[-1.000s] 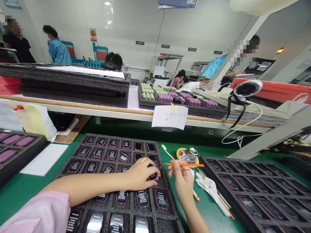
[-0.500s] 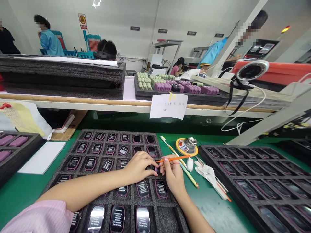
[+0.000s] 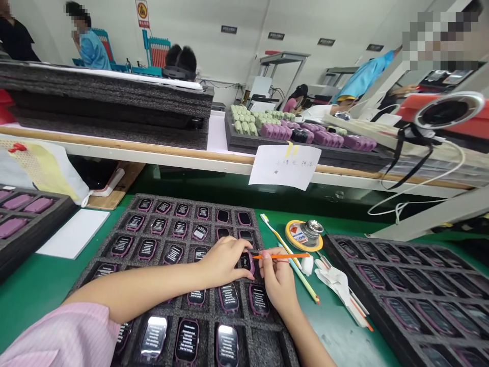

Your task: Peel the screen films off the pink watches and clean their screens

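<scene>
A black foam tray (image 3: 263, 346) in front of me holds several small purple-rimmed devices with black labelled faces. My left hand (image 3: 223, 262) pinches one such device (image 3: 246, 261) at the tray's right side, tilting it up out of its pocket. My right hand (image 3: 278, 278) is closed on a thin orange stick (image 3: 284, 256), whose tip lies at that device's upper edge. Both hands touch over the tray's right columns.
A second foam tray (image 3: 405, 290) of devices lies at the right. Between the trays are a toothbrush (image 3: 278, 238), a yellow-rimmed tin (image 3: 304, 235), a white glove (image 3: 336, 283) and pencils. A third tray (image 3: 23, 224) sits left. People work beyond a raised shelf (image 3: 183, 158).
My right hand brought the orange stick leftward from above the green mat to the device under my left hand. My left hand tilted that device upward. The view shifted slightly.
</scene>
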The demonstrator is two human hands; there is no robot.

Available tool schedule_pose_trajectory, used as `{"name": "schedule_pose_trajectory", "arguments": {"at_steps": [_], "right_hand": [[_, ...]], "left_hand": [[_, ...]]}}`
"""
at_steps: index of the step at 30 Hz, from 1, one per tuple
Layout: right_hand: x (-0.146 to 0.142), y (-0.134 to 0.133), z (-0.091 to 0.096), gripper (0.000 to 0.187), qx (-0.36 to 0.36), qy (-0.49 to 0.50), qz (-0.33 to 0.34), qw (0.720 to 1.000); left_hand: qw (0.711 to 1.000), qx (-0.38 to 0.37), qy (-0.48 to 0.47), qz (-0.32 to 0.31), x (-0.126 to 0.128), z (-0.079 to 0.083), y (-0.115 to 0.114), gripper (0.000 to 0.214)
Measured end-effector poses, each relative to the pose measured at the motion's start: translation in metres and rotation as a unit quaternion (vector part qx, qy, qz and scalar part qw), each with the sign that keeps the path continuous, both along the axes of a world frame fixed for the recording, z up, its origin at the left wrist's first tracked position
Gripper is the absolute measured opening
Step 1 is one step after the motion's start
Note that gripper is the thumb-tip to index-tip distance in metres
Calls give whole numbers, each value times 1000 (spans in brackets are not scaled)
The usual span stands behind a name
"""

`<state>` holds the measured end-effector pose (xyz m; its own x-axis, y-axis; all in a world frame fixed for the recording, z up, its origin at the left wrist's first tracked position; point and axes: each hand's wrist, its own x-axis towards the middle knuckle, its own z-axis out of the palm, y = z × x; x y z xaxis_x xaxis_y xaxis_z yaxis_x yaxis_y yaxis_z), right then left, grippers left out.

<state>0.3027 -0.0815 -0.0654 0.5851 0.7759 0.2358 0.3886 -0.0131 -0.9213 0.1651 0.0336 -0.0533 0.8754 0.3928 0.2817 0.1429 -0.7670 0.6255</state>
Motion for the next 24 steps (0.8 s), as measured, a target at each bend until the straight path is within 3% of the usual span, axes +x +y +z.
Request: {"name": "schedule_pose_trajectory", "arguments": {"at_steps": [3,7,12,18,24], "right_hand": [[0,1,-1,50,-3,-4,-1,1000],[2,2,0,51,-3,2,-6,1000],[3,3,13,51,9,18,-6,1000],[-13,14,28,49,22,56,64,996],[-26,27,16,45,15,92,116,989]], "left_hand": [[999,38,8,-1,-1,4,-2,63],[993,111,30,-16,-8,12,0,44],[981,173,52,-64,-34,21,16,35],[982,166,38,-74,-62,16,31,33],[990,125,22,-63,-63,11,32,29]]}}
